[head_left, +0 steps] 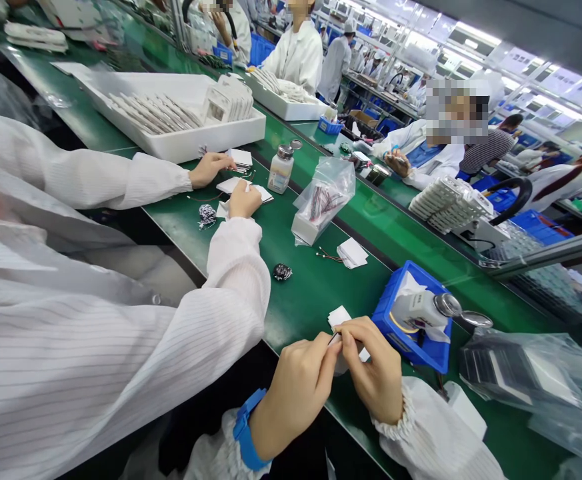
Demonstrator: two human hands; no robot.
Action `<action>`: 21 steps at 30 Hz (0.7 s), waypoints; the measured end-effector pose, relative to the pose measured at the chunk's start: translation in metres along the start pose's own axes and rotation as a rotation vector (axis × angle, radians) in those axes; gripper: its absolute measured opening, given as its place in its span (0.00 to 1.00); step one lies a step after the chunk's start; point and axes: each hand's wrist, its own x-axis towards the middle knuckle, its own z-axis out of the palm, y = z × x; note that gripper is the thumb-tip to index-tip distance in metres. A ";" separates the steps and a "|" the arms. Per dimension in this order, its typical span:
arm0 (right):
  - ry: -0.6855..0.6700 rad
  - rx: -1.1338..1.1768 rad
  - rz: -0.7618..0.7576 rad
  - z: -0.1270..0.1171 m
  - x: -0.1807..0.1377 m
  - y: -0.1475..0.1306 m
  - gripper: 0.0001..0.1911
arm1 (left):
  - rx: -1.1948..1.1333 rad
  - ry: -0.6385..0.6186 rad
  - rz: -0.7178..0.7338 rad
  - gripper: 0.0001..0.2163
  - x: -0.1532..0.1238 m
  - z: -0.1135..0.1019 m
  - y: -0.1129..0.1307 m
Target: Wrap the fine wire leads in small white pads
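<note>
My left hand (298,383), with a blue strap round its wrist, is closed in a pinch at the table's front edge. Its fingertips meet those of my right hand (375,363), also pinched. Between them shows a small dark-edged piece (335,338); the fingers hide most of it, so I cannot tell its kind. Just behind the fingers lie white cards (339,317). To the right of these stands a blue bin (388,337) with a metal-capped bottle (421,309) lying tilted in it.
At left a co-worker's hands (245,199) handle white cards. Along the green table (255,307) are a black-and-white wire bundle (282,271), a plastic bag of wires (325,200), more cards (352,253) and an upright bottle (281,170). A clear bag (521,373) lies at right.
</note>
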 end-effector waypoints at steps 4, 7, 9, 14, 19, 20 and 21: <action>-0.084 0.016 -0.031 -0.007 0.004 -0.001 0.12 | -0.011 -0.021 -0.053 0.13 0.000 -0.004 0.000; -0.112 -0.055 -0.107 -0.011 0.004 0.003 0.14 | 0.060 0.011 -0.014 0.14 -0.001 -0.004 0.001; -0.129 -0.118 -0.152 -0.012 0.003 0.006 0.14 | 0.111 0.036 0.024 0.14 -0.002 -0.002 0.001; -0.117 -0.206 -0.179 -0.010 -0.001 0.008 0.13 | 0.148 0.048 0.055 0.14 -0.002 0.004 0.000; -0.139 -0.107 -0.064 -0.010 0.004 0.004 0.11 | 0.100 0.027 0.018 0.14 0.000 0.002 0.000; -0.148 -0.090 -0.058 -0.011 0.006 0.003 0.11 | 0.096 0.023 0.011 0.14 0.000 0.001 0.000; -0.155 -0.081 -0.062 -0.012 0.006 0.003 0.11 | 0.098 0.021 0.007 0.14 0.000 0.001 0.000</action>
